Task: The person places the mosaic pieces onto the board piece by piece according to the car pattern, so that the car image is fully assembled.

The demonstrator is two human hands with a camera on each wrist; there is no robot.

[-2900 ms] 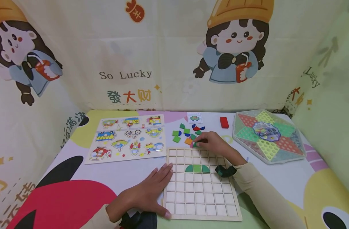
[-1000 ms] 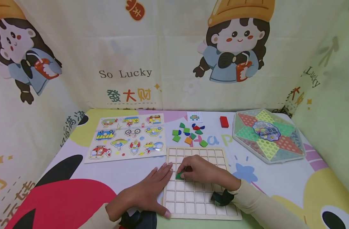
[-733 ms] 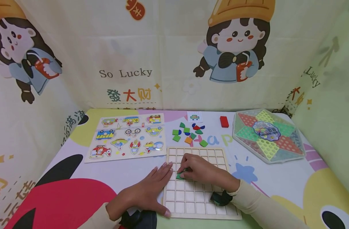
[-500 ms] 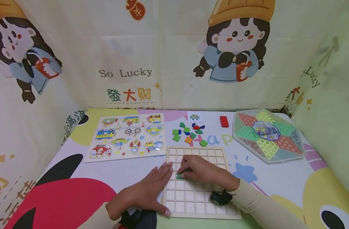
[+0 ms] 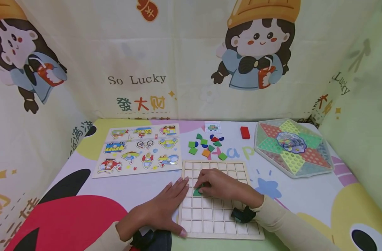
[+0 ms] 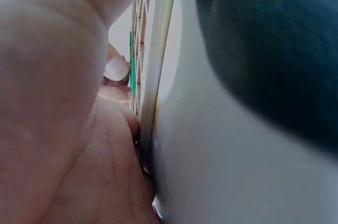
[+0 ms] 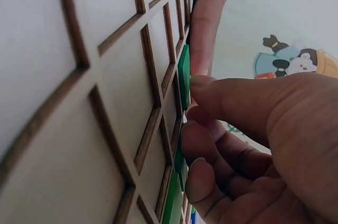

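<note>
In the head view, my right hand [image 5: 220,184] pinches a dark green quarter-circle tile [image 5: 197,192] between thumb and fingers, low over the left side of the wooden grid board [image 5: 217,235]. The right wrist view has the thumb on that tile [image 7: 184,76], which stands close against the grid lines. Farther along the grid there, another dark green tile [image 7: 179,160] and a light green one [image 7: 170,197] show; the right hand hides them in the head view. My left hand [image 5: 161,207] lies with straight fingers along the board's left edge, thumb at its lower left corner.
Loose green, blue, red and orange tiles [image 5: 204,142] lie behind the board, near a small pattern card [image 5: 212,127]. A vehicle puzzle board [image 5: 137,150] is at left. At right are a red block [image 5: 245,132] and a hexagonal game box [image 5: 292,148].
My right hand has left the loose tiles and come toward me and left over the board, bringing the dark green tile. In the last second it barely shifts. The left hand stays put.
</note>
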